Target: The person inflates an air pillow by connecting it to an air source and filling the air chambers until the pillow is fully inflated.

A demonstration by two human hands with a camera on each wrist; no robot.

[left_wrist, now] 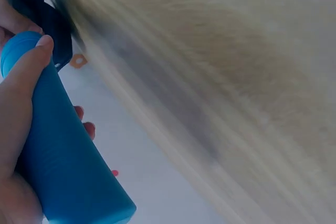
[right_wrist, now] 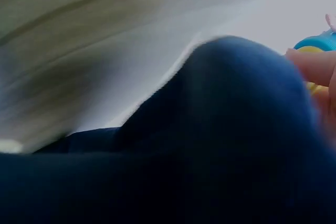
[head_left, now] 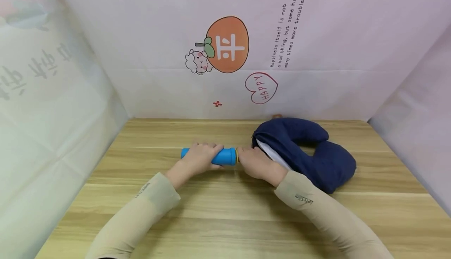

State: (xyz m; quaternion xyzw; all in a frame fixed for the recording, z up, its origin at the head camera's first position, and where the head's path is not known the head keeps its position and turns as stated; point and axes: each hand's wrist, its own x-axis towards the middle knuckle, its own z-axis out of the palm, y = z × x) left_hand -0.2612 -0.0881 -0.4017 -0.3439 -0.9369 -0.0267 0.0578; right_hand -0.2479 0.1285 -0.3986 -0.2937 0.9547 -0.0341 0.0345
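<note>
Near the middle of the table, a blue cylinder [head_left: 224,156] lies level across the head view, with a thin yellow part [head_left: 237,156] at its right end. My left hand [head_left: 199,158] grips the cylinder from above; the left wrist view has the thumb along its side and fingertips [left_wrist: 89,129] coming round the far side. My right hand [head_left: 256,162] pinches the yellow part, most of which its fingers hide. The right wrist view shows fingers [right_wrist: 315,66] against yellow beside the blue rim [right_wrist: 317,42]. A navy U-shaped neck pillow [head_left: 292,149] lies just beyond the right hand.
A white strip [head_left: 271,153] shows along the pillow's left side. Behind the pillow, a small orange-brown thing [head_left: 277,116] peeks out at the table's back edge. White printed cloth [head_left: 169,86] walls the wood-grain table [head_left: 211,227] at the back and both sides.
</note>
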